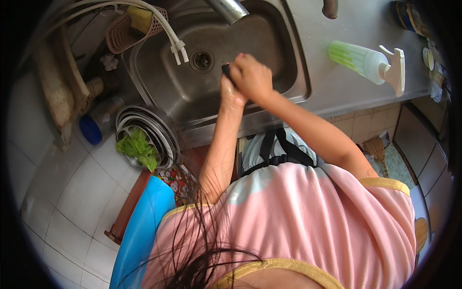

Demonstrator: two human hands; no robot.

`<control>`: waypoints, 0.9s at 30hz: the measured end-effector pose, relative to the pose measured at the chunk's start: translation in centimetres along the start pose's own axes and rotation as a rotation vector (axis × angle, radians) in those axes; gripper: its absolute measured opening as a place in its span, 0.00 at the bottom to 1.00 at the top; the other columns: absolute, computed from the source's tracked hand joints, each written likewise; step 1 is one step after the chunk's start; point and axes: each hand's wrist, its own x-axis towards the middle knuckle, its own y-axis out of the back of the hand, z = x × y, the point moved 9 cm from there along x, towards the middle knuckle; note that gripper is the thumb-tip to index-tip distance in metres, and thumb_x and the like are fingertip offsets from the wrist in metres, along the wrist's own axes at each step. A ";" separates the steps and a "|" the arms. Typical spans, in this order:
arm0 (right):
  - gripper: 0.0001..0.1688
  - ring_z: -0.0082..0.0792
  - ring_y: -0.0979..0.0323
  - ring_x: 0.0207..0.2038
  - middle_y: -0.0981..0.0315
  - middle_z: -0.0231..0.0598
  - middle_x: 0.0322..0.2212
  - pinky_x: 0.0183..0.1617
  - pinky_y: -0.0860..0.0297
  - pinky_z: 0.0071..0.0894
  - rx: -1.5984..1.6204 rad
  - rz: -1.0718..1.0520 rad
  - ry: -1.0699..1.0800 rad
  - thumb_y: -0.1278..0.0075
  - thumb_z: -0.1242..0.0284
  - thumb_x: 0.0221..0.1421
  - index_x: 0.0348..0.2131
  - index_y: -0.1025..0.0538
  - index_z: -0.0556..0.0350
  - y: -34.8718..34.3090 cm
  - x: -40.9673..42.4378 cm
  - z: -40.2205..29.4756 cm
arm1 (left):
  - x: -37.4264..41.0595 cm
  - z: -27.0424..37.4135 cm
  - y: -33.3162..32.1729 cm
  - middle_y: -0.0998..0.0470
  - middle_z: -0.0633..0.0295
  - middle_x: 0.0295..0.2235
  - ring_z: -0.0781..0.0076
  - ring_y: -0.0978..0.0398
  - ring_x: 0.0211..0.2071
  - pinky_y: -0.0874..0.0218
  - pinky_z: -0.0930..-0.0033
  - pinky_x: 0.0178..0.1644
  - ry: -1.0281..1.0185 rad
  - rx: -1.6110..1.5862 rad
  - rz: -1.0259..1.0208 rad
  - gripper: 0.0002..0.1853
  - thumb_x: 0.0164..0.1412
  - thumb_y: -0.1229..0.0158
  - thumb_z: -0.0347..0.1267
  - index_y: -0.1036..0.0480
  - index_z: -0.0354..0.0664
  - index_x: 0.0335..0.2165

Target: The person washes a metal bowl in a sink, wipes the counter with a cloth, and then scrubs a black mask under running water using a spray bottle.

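Note:
Both my hands meet over the front part of a stainless steel sink. My right hand lies curled over my left hand and hides most of its fingers. A small dark object shows between them at the left; what it is, and which hand holds it, I cannot tell. The left palm and wrist look wet. Left of the hands is the sink drain, and above them the metal faucet spout points into the basin.
A pink plastic basket with a yellow sponge and white hoses hang over the sink's left side. Stacked metal bowls hold lettuce at the left. A spray bottle lies on the right counter. A blue plastic tub stands at lower left.

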 end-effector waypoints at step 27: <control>0.14 0.48 0.27 0.37 0.28 0.41 0.34 0.38 0.27 0.46 -0.090 0.179 0.000 0.47 0.60 0.53 0.27 0.21 0.50 0.2 0.6 2.6 | -0.1 -1.9 -0.2 0.35 0.54 0.57 0.61 0.37 0.59 0.48 0.58 0.66 -0.007 0.042 -0.060 0.22 0.70 0.65 0.40 0.37 0.41 0.56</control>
